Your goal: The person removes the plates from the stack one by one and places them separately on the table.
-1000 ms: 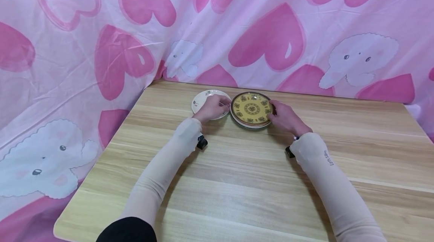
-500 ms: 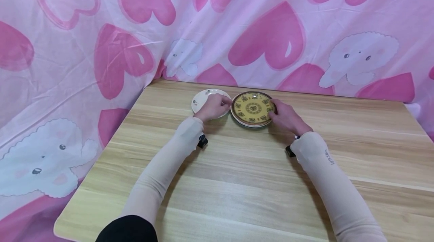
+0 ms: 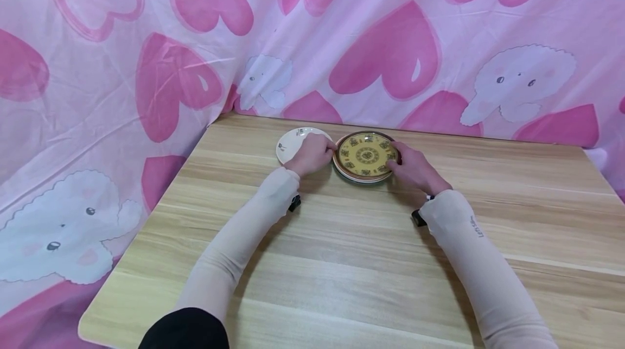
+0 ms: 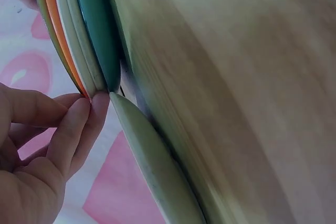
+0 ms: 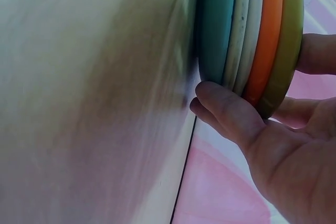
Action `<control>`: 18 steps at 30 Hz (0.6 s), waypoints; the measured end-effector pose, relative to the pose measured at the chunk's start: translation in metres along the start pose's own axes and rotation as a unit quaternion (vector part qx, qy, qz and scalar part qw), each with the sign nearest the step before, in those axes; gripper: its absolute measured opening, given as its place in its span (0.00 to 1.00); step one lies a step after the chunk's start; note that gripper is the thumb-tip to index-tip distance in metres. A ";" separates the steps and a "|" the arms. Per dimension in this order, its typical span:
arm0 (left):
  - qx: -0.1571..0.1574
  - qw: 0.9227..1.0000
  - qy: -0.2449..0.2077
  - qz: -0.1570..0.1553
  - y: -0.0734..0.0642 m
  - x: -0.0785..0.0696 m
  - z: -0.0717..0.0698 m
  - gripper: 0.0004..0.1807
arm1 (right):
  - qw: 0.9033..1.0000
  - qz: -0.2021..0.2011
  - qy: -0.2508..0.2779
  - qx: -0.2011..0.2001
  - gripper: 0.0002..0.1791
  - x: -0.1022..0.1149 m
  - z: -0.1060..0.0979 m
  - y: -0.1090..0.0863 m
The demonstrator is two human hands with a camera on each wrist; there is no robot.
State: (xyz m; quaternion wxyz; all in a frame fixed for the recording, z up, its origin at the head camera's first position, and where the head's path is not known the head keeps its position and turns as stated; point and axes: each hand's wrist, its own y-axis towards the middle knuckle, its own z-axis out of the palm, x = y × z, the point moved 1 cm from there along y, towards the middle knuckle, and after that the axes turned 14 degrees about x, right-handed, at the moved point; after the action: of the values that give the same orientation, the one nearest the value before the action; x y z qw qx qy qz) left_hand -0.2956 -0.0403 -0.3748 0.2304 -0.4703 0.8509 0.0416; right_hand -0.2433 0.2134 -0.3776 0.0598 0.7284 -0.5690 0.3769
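Observation:
Several plates sit in a stack point(image 3: 367, 154) near the table's back edge, topped by a yellow patterned plate with a brown rim. Edge-on in the right wrist view, the stack point(image 5: 247, 30) shows yellow, orange, white and teal rims. My right hand point(image 3: 415, 169) grips its right side, thumb over the top plate and fingers along the lower rims. At the left side, fingertips of my left hand point(image 3: 312, 153) touch the rims. In the left wrist view, that hand point(image 4: 47, 145) has its thumb apart from the stack. Beneath it, a white plate point(image 3: 288, 145) is partly hidden.
The wood-grain table point(image 3: 342, 262) extends in front of the plates and to both sides. Behind it and at the left hangs a pink curtain point(image 3: 303, 39) with hearts and white cartoon animals. The white plate's rim lies right beside the stack.
The yellow top plate has shifted slightly right, showing more of the rim under it at the left. My left hand has edged right along with it; my right hand keeps its grip.

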 end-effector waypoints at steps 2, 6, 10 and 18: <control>0.000 1.000 0.000 -0.001 0.000 -0.001 0.000 0.16 | 1.000 0.001 0.006 -0.001 0.37 -0.001 0.000 0.000; 0.012 1.000 -0.010 -0.003 0.000 -0.002 0.000 0.15 | 1.000 0.002 0.025 -0.002 0.37 -0.001 -0.001 -0.001; 0.029 0.999 -0.028 -0.008 0.000 0.000 0.001 0.16 | 0.999 0.002 0.042 -0.005 0.37 -0.001 -0.001 -0.001; 0.040 0.998 -0.039 -0.011 0.001 0.001 0.002 0.15 | 0.999 0.001 0.049 -0.017 0.36 0.000 -0.001 -0.003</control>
State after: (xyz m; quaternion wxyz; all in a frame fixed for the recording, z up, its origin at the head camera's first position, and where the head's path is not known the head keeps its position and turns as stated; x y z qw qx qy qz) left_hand -0.2961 -0.0399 -0.3770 0.2824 -0.4686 0.8367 0.0236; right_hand -0.2416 0.2148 -0.3761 0.0990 0.7074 -0.5725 0.4025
